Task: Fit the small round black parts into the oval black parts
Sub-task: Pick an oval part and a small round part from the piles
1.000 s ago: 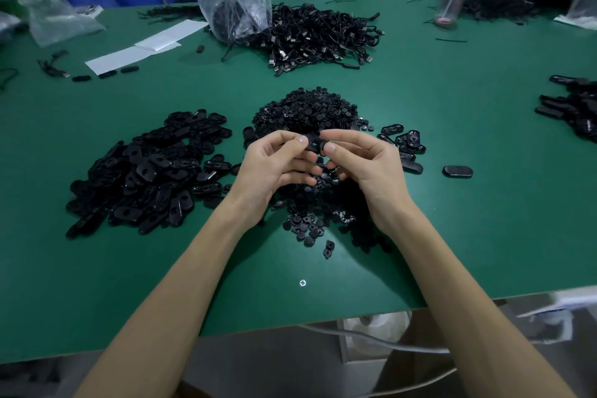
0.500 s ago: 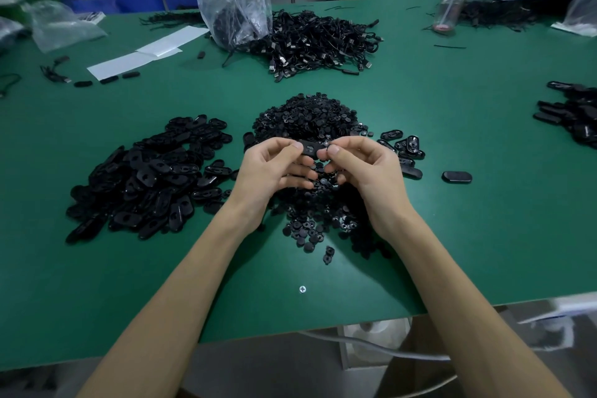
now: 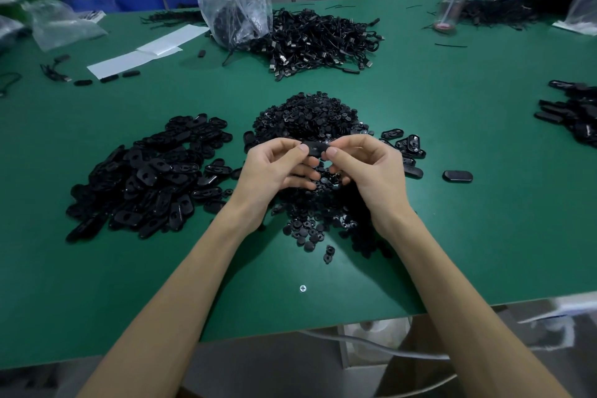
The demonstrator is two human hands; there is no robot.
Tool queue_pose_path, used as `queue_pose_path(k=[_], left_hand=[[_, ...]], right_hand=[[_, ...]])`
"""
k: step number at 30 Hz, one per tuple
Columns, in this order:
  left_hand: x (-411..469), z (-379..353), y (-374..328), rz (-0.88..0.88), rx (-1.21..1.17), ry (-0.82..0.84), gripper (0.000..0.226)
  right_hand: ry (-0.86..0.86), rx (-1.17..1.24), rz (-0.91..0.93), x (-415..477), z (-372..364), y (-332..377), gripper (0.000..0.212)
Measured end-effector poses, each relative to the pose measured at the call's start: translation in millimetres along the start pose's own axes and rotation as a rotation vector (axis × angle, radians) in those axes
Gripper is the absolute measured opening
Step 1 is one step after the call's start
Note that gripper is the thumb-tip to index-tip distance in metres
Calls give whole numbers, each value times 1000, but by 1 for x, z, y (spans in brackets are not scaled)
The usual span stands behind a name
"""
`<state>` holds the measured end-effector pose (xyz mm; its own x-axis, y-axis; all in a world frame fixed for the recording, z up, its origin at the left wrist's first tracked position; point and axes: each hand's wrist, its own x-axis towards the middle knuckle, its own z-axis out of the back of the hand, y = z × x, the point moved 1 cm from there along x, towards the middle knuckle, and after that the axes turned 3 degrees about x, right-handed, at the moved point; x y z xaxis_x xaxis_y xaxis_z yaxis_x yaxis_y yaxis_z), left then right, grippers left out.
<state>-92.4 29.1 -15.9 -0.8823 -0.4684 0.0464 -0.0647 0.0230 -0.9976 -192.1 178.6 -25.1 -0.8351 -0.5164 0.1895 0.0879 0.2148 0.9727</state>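
Head view is showing us pinching one oval black part (image 3: 315,149) over the pile of small round black parts (image 3: 307,116), our left hand (image 3: 274,168) and right hand (image 3: 371,168) each grasping an end with curled fingers (image 3: 290,153). We are judging that uneven thumb pressure could be seating a round part crooked or dropping it. Whether one is sitting inside, we cannot tell; black on black is hiding it.
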Motion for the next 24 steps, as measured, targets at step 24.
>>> queue_pose_path(k=[24], left_hand=[[-2, -10, 3, -66, 147, 56, 15]], right_hand=[[-50, -435, 243, -7, -8, 3, 10]])
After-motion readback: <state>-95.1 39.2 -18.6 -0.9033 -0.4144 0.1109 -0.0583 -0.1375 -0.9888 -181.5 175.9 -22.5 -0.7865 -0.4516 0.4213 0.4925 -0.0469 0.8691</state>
